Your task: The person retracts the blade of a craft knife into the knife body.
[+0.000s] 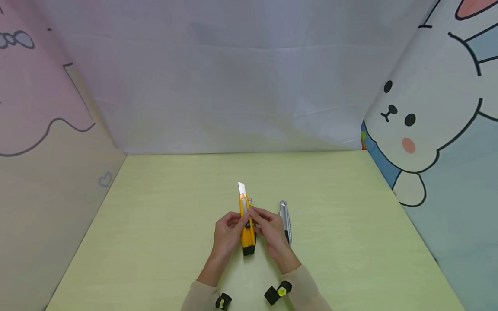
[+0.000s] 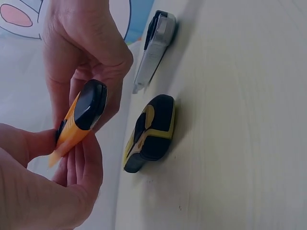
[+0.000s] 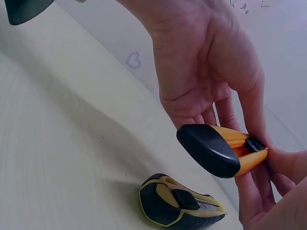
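Observation:
A yellow-orange utility knife (image 1: 245,235) with a black end cap is held up above the table, its blade (image 1: 241,188) out and pointing away from me. My left hand (image 1: 227,233) pinches it from the left, thumb by the black slider (image 3: 254,144). From the other side my right hand (image 1: 273,230) grips it too, with thumb and fingers near the slider. Under the held knife a black-and-yellow utility knife (image 2: 152,129) lies on the table, mostly hidden in the head view. A silver utility knife (image 1: 285,218) lies just right of my right hand.
The pale yellow-green table (image 1: 163,198) extends around the hands. A white cloth wall (image 1: 233,95) stands behind it, with printed side panels at left and right, one showing a rabbit (image 1: 432,99). Black straps (image 1: 278,292) circle the wrists.

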{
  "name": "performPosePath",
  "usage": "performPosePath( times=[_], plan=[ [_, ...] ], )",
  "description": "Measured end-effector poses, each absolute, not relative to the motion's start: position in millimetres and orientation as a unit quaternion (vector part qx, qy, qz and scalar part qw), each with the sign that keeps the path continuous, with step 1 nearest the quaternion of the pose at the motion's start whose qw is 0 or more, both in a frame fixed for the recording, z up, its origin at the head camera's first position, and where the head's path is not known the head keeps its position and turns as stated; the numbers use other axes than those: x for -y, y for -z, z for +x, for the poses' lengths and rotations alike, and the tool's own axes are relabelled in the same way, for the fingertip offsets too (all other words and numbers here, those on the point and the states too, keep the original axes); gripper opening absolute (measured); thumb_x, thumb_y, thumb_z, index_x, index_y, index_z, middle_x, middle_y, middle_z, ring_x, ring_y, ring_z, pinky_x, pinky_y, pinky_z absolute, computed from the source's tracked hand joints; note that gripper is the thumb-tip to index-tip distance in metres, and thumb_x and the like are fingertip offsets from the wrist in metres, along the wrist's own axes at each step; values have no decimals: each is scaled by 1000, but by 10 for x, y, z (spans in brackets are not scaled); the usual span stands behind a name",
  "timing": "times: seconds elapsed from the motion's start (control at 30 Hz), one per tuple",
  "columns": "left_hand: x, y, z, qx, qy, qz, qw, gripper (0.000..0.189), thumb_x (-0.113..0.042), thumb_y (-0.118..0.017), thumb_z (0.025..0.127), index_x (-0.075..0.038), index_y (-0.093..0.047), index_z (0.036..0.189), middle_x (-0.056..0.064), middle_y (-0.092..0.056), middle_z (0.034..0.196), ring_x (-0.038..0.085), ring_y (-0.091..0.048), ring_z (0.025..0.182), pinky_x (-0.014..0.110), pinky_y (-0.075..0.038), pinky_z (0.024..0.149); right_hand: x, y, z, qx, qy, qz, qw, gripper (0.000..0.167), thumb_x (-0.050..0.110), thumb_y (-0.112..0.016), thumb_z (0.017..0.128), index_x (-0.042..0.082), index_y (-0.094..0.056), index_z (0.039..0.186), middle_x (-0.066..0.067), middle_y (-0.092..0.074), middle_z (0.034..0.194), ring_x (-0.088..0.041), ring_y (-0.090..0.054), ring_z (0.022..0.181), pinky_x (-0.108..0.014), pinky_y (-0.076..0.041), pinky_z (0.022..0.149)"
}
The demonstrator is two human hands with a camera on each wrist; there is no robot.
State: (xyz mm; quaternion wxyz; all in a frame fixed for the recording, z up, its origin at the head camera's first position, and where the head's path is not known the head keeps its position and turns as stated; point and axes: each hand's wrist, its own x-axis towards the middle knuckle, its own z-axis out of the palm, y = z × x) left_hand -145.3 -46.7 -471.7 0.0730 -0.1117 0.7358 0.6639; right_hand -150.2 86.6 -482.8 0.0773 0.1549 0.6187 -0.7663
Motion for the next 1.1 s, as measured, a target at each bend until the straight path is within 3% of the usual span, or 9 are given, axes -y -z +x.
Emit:
performPosePath(
  times=[0.3, 0.9, 1.1],
  plan=[
    [496, 4667, -1502, -746, -657, -91, 66, 22, -18, -74, 97, 1, -68, 105, 9, -66, 90, 18, -59, 76, 22, -49, 65, -831, 4761, -1556, -625, 759, 168, 76, 43, 31, -76, 95, 2, -72, 126, -6, -72, 116, -12, -64, 92, -26, -57, 78],
    [533, 4598, -1535, -734, -671, -69, 77, 25, -10, -76, 94, 1, -67, 115, 10, -67, 101, 19, -61, 84, 24, -54, 69, -803, 4671, -1630, -637, 751, 167, 58, 39, 30, -75, 96, 2, -73, 123, -8, -71, 113, -14, -63, 90, -24, -58, 78],
    [534, 4588, -1545, -735, -671, -57, 77, 30, -15, -76, 95, 2, -66, 118, 12, -67, 106, 20, -62, 86, 24, -54, 71, -800, 4651, -1650, -632, 754, 172, 53, 40, 31, -74, 96, 2, -73, 125, -8, -72, 114, -14, -64, 92, -27, -58, 80]
  ],
)
